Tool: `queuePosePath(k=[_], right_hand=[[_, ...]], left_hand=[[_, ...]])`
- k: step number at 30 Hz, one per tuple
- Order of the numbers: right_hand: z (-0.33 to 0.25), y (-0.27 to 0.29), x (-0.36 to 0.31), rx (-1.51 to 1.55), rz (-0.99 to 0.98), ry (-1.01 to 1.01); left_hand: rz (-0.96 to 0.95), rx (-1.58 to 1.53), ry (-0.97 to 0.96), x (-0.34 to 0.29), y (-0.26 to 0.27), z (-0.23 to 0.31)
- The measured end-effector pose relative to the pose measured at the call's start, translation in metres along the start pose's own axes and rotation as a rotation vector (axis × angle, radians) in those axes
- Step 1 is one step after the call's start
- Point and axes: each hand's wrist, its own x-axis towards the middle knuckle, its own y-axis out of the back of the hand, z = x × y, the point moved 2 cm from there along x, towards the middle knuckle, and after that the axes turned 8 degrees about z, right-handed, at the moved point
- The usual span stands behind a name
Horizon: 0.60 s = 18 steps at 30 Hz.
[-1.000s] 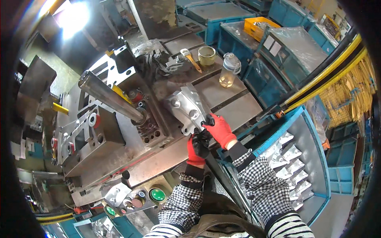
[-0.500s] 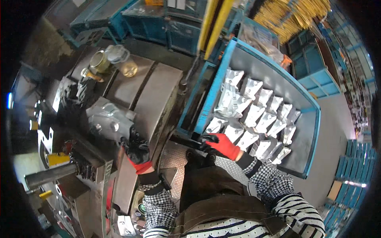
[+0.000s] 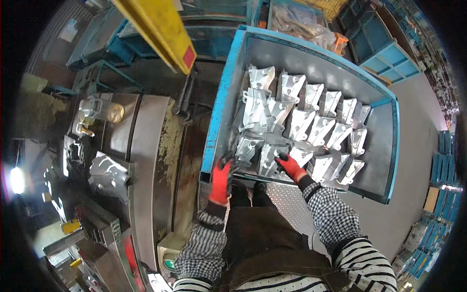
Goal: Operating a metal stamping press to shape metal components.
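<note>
Rows of silver stamped metal brackets [image 3: 302, 124] stand in a large blue-rimmed metal bin [image 3: 318, 41]. My left hand [image 3: 222, 179], in a red glove with black fingers, is over the bin's near left edge. Its fingers are stretched toward the nearest left bracket [image 3: 247, 150]; whether they touch it is unclear. My right hand [image 3: 292, 168], gloved alike, reaches over the near rim. Its fingers are apart beside another front-row bracket [image 3: 269, 158], and contact cannot be made out. A similar bracket [image 3: 109, 176] rests on the machine at the left.
A worn steel machine bed [image 3: 151, 146] stands left of the bin, with clear plastic containers [image 3: 95, 109] on it. A yellow post [image 3: 158, 31] rises at the far left of the bin. Tread plate [image 3: 287, 197] covers the floor by my feet. Blue crates [image 3: 440, 165] are stacked at the right.
My left hand has left the bracket on the machine and moved right to the bin. My right hand has moved farther right along the front row. The view has turned toward the bin.
</note>
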Motion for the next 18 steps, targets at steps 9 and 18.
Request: queuePosePath(k=[9,18], right_hand=[[-0.039,0.031,0.161,-0.378,0.343,0.287],[-0.019,-0.045,0.195,-0.566,0.151,0.108]], left_hand=[[0.363,1.248,-0.376,0.184,-0.089,-0.067],[0.219,1.475,-0.189,0.263,-0.065,-0.098]])
